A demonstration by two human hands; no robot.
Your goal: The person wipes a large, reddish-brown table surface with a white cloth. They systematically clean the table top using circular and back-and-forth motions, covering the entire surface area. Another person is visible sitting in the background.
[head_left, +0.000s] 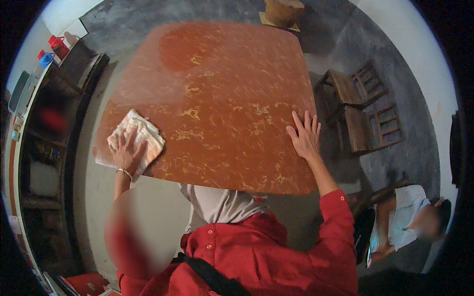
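Observation:
A reddish-brown table [237,143] with yellow marbled streaks spreads out before me. Near its left front corner, my left hand [129,153] presses down on a crumpled white and orange cloth [148,132], fingers spread over it. Part of the cloth hangs past the table's edge. My right hand [304,135] lies flat at the right side of the tabletop, fingers apart, with nothing in it.
Two wooden chairs [359,129] stand right of the table. A person [402,217] in a white top sits at the lower right. Dark shelving [47,172] runs along the left, with a red flask [58,47] on top. A round brown stool-like block [283,12] stands beyond the far edge.

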